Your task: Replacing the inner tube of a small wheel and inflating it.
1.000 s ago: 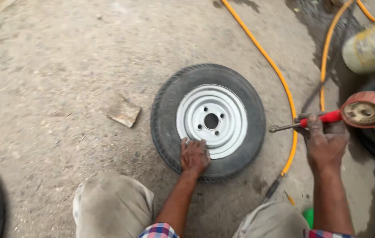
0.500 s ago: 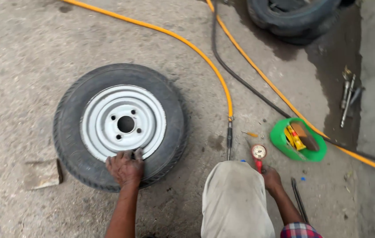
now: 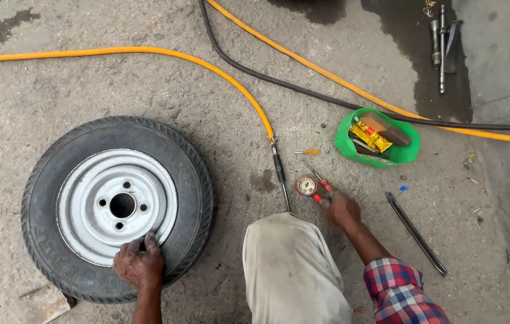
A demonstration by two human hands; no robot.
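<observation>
The left hand point(image 3: 139, 264) is pressing flat, fingers spread, on the wheel point(image 3: 117, 207) at six o'clock, where rubber meets steel rim point(image 3: 117, 205); it looks heavy and stiff, best gripped by the tread edge. The right hand point(image 3: 342, 208) is closing around a red-handled tool point(image 3: 322, 187). One wheel, two yellow hoses point(image 3: 207, 66), one green tub point(image 3: 405, 153).
</observation>
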